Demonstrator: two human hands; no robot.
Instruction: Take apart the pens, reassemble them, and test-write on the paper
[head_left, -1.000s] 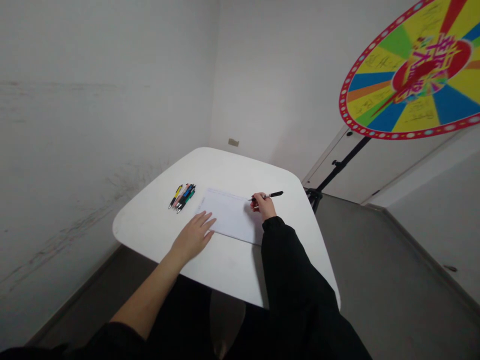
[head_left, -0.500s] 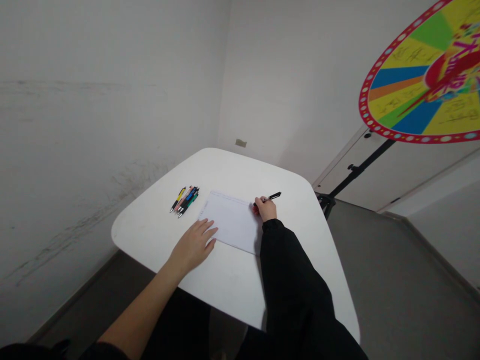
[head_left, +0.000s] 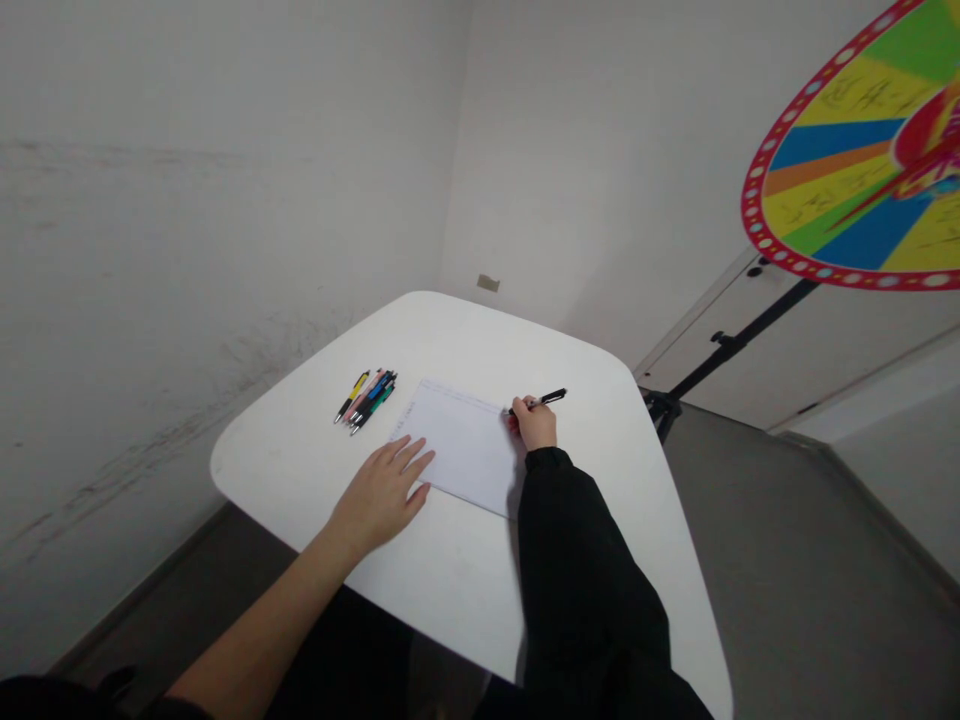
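Note:
A sheet of white paper (head_left: 469, 445) lies on the white table (head_left: 442, 565), with faint writing along its top and left edges. My left hand (head_left: 381, 490) rests flat with fingers spread over the paper's lower left corner. In my right hand (head_left: 534, 424) a black pen (head_left: 551, 397) is pinched, its tip at the paper's upper right part and its back end slanting up to the right. The pen's tip is too small to make out clearly. Several pens (head_left: 367, 400) lie in a bunch left of the paper, among them yellow, pink, blue and green ones.
A colourful prize wheel (head_left: 840, 170) on a black stand (head_left: 739, 345) stands beyond the table's right side. Scuffed white walls (head_left: 150, 250) close in at the left and back. Grey floor (head_left: 780, 540) shows at the right.
The camera view has shifted slightly, so the wheel appears further right. My right hand still grips the pen near the same part of the paper, and my left hand stays at its corner.

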